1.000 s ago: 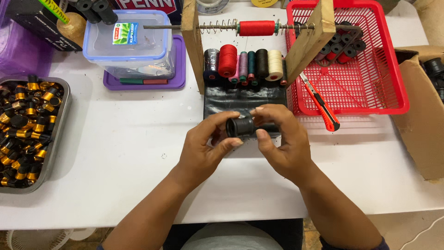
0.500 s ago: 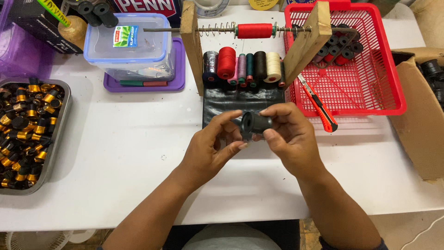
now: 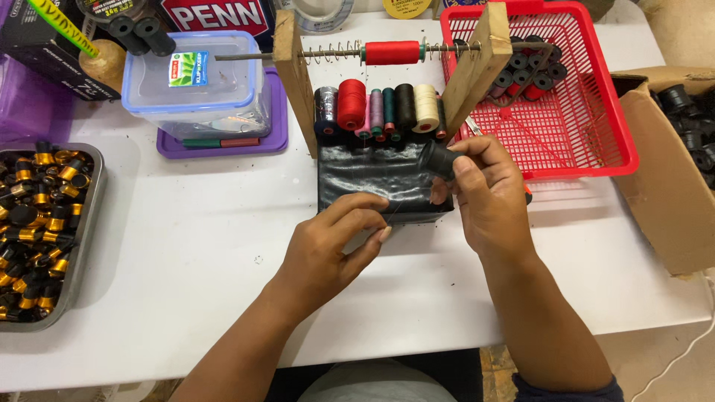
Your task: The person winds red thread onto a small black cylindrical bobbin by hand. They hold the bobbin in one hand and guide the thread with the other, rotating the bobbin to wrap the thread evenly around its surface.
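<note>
Head view: the right hand (image 3: 488, 197) is pinching a small black spool (image 3: 439, 158), grip closed around it, above the far right corner of the black mat (image 3: 372, 179). The left hand (image 3: 331, 242) is resting on the mat's near edge, fingers curled narrow, apparently pinching a thin thread; hard to tell. Thread cones (image 3: 376, 108) are standing in a wooden rack (image 3: 294, 71) just beyond. A red basket (image 3: 596, 141) is sitting right, a metal tray (image 3: 86, 231) of parts left, all on the white bench (image 3: 194, 246).
</note>
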